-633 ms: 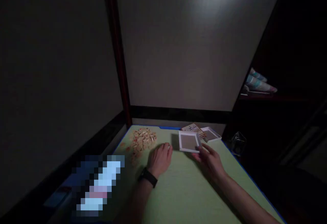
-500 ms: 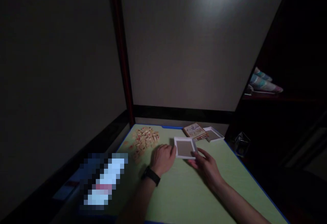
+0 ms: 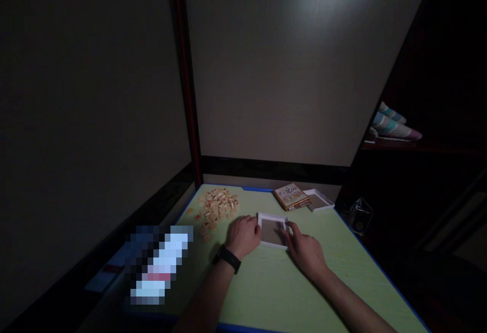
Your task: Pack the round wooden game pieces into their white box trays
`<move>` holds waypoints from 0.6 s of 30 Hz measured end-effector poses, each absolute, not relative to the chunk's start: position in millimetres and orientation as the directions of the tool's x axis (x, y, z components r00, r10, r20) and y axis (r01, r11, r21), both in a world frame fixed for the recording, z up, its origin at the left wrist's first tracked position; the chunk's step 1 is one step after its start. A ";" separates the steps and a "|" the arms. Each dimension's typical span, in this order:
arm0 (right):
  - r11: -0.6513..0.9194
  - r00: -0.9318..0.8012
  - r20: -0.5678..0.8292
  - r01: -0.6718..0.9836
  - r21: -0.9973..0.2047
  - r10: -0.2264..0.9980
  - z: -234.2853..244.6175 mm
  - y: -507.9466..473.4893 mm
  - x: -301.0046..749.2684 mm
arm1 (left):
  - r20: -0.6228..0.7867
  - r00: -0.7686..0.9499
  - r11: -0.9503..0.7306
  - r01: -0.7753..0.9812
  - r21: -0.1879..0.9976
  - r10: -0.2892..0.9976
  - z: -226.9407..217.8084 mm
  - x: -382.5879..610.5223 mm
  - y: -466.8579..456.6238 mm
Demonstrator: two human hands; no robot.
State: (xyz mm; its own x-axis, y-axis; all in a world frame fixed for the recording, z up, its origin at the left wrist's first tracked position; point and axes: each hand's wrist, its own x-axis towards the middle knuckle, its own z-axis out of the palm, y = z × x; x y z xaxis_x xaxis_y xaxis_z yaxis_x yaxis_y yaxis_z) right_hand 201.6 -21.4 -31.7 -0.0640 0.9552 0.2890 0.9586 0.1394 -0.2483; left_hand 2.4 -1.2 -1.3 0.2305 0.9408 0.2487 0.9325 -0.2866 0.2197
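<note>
Shallow white box tray (image 3: 272, 233), one, seemingly lying flat on the green tabletop (image 3: 266, 292), open side up, between two hands. Right hand (image 3: 307, 253), one: thumb inside the tray and a finger outside, nearly closed, pinching its right wall. Left hand (image 3: 244, 235), one, wearing one black wristband (image 3: 227, 258): fingers loosely curled against the tray's left wall; whether they grip it cannot be told. Hazards, as judged: uneven pressure from the two hands could skew the tray or bow its thin-looking walls; a leftward push could drive the left hand into the tan game discs (image 3: 219, 206), scattering them. Count: discs, one heap left of and beyond the tray, too overlapped to number, several straying at its edges; printed brown box (image 3: 292, 194), one, beyond the tray; second white tray (image 3: 321, 201), one, beyond and right of it.
</note>
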 end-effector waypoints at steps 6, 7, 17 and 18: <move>0.194 -0.109 0.306 0.944 -0.265 0.946 -31.8 -8.8 201.7 | 0.206 0.191 -0.233 0.951 0.205 0.960 3.8 2.7 -2.2; 0.200 -0.106 0.312 0.937 -0.288 0.944 -32.1 -8.3 202.2 | 0.208 0.186 -0.229 0.952 0.205 0.960 3.4 2.6 -2.5; 0.144 -0.010 0.374 0.932 -0.334 0.927 -21.5 -17.3 204.8 | 0.275 0.129 -0.194 0.955 0.223 0.953 19.4 1.4 -7.3; 0.158 -0.022 0.385 0.932 -0.325 0.923 -19.0 -21.0 206.6 | 0.279 0.108 -0.181 0.952 0.249 0.954 24.6 0.5 -11.9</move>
State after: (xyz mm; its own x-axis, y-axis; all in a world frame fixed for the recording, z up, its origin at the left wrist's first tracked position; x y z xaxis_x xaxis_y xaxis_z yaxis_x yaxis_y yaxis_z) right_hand 206.6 -21.0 -19.0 -0.0217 0.9226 0.3852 0.9324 0.1577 -0.3251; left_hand 0.5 -11.9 24.6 0.1083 0.9542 0.2789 0.9515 -0.1808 0.2489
